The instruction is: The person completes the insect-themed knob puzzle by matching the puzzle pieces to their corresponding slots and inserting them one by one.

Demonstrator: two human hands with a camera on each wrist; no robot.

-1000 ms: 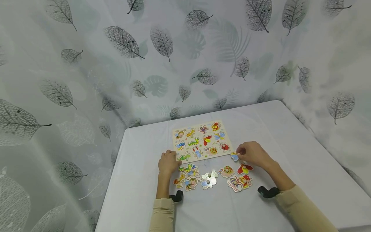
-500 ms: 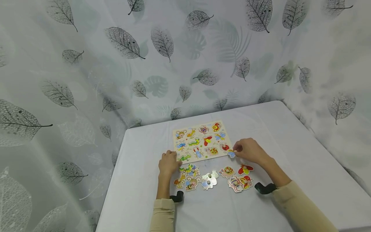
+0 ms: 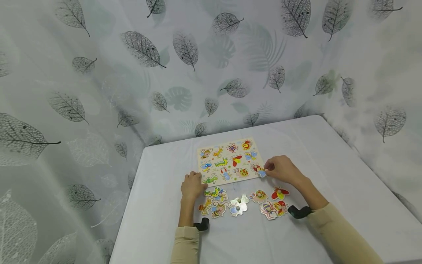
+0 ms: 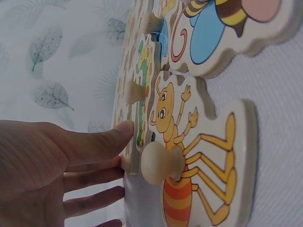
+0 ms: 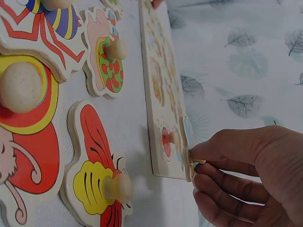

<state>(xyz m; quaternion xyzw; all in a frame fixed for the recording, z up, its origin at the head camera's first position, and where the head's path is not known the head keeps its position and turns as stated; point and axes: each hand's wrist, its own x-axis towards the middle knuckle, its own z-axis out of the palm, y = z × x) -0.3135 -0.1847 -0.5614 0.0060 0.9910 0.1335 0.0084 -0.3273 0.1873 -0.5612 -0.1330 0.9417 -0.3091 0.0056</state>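
Note:
My right hand (image 3: 281, 168) pinches a blue-winged insect puzzle piece (image 3: 262, 173) with a yellow-striped body. It holds the piece over the right front corner of the wooden puzzle board (image 3: 245, 178), overlapping a knobbed ladybug piece (image 5: 166, 142) there. At the board's left front corner rests my left hand (image 3: 192, 187), thumb along the front edge and fingers fairly straight. Closest to that hand in the left wrist view are a caterpillar piece (image 4: 144, 90) and an orange ant piece (image 4: 176, 198). The right wrist view shows my fingertips partly hiding the held piece.
In front of the board lie several knobbed pieces: a bee (image 3: 219, 210), a shiny pair (image 3: 238, 209), a snail (image 3: 259, 195), a red-winged insect (image 3: 280, 193) and a spider (image 3: 267, 211). A leaf-patterned curtain (image 3: 211, 73) stands behind the white-covered table (image 3: 158, 201).
My right hand has moved left and slightly forward with the blue-winged piece, from beside the board to over its right front corner. My left hand has stayed in place.

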